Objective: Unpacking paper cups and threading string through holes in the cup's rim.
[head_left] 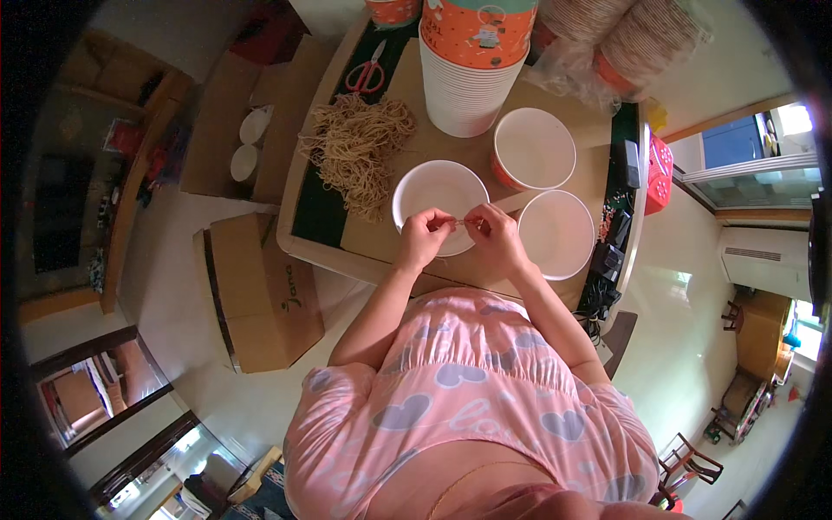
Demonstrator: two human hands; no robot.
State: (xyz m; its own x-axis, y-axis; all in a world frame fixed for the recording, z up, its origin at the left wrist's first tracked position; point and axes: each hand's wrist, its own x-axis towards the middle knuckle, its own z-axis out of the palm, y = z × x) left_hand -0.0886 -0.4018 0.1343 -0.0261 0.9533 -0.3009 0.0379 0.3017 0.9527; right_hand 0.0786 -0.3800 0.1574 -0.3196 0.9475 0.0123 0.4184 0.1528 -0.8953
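My left hand point(425, 238) and my right hand point(494, 234) meet over the near rim of a white paper bucket point(440, 186). Fingers and thumb of each hand are pinched together on a thin string, which shows only as a short piece between the fingertips. Left of this bucket lies a tangled heap of tan string point(360, 147). Two more open paper buckets stand to the right: one farther back point(535, 147), one nearer point(557, 234) beside my right hand. Their white insides face up, and I see nothing clear in them.
A tall stack of orange and white buckets point(475, 74) rises at the back. Red-handled scissors point(367, 74) lie behind the string. Bagged stacks point(650, 43) stand back right. Black adapters and cables point(609, 260) line the right edge. Cardboard boxes point(260, 295) sit on the floor at left.
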